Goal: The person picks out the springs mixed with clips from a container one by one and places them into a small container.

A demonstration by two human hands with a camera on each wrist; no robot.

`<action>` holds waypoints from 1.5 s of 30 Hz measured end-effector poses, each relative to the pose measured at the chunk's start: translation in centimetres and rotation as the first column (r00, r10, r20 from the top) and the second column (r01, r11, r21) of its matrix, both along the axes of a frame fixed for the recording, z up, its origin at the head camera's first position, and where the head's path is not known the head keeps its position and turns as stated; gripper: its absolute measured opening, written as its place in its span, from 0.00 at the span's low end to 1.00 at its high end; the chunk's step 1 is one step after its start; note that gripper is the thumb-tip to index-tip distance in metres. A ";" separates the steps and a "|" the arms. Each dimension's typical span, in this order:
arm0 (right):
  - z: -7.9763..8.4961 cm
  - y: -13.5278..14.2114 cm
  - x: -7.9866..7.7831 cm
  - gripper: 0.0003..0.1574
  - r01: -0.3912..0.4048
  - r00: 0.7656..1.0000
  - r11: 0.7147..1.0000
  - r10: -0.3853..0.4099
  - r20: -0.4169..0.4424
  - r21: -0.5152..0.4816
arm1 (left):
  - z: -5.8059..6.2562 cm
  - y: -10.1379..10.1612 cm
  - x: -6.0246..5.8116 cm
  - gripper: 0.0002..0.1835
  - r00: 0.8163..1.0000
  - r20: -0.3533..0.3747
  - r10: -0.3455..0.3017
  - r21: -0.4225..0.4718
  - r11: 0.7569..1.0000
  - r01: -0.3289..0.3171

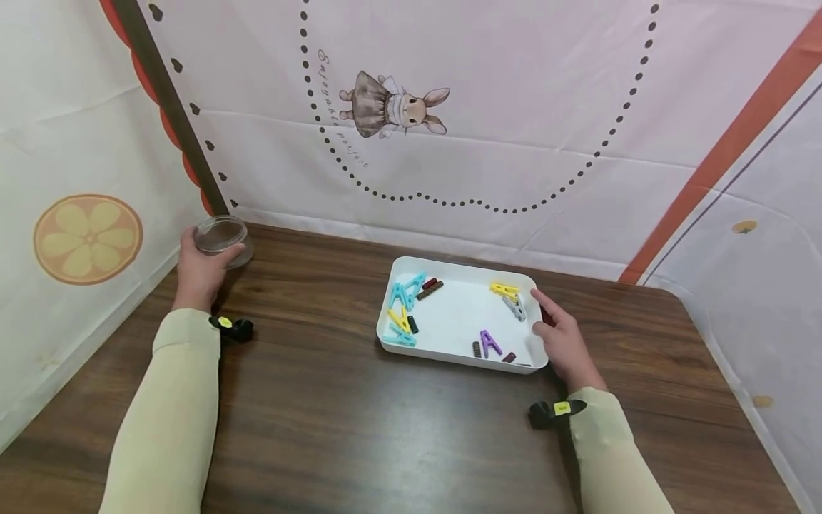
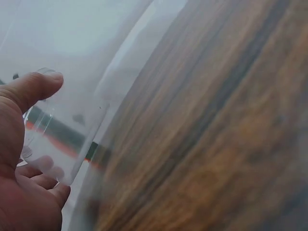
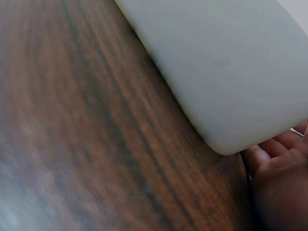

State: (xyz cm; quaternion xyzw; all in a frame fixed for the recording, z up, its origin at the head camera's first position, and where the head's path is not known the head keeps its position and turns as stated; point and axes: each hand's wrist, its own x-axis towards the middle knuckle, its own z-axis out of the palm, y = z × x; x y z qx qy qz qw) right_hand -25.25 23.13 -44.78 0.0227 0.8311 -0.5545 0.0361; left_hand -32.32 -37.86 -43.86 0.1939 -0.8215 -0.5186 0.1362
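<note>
At the far left of the table, my left hand (image 1: 200, 270) grips a clear round plastic container (image 1: 240, 251), its thumb and fingers on opposite sides of the wall. The left wrist view shows the fingertips through the see-through container (image 2: 72, 125). My right hand (image 1: 565, 346) holds the right end of a shallow white tray (image 1: 449, 310), with thumb and index fingertip at its rim. In the right wrist view, curled fingers (image 3: 279, 149) lie against the end of the tray (image 3: 226, 72). Inside are light-blue clothespins (image 1: 401, 294), yellow clothespins (image 1: 505, 290), a grey clothespin (image 1: 514, 308) and a purple clothespin (image 1: 490, 343).
Several small dark ribbed pieces (image 1: 430, 290) lie among the clothespins in the tray. The brown wooden table (image 1: 308, 414) meets a printed cloth backdrop (image 1: 514, 128) at its back and sides. The container stands close to the back left corner.
</note>
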 end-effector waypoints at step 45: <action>0.1 0.2 0.1 0.44 -0.024 0.999 1.000 0.023 -0.033 -0.009 | 3.2 3.5 2.3 0.61 0.987 -0.039 -0.157 -0.076 0.985 0.154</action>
